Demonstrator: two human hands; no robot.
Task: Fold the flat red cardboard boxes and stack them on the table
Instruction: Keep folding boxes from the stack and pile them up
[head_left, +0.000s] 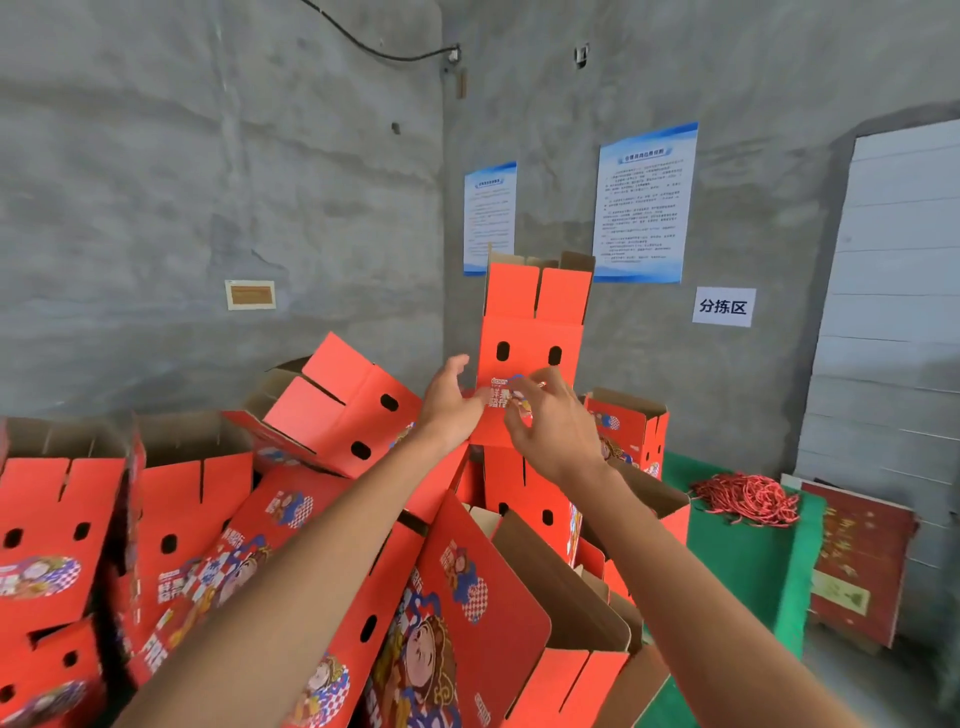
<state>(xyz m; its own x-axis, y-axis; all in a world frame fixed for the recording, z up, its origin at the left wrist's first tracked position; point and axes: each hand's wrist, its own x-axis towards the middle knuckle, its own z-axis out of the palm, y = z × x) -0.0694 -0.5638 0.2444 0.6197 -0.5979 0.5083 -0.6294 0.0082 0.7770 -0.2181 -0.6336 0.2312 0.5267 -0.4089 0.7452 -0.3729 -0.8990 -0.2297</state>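
Two hands are raised at the upright red box (530, 332) topping the pile, long axis vertical. Left hand (451, 402) is pressed open-fingered against its left edge; right hand (545, 421) is loosely spread just before it, nothing gripped.

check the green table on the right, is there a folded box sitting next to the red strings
No, the green table at that end carries only the heap of red strings; the folded boxes are piled further left.

upright box (530, 332) atop pile (311, 519) | cord heap (745, 499) right, on table (748, 566)
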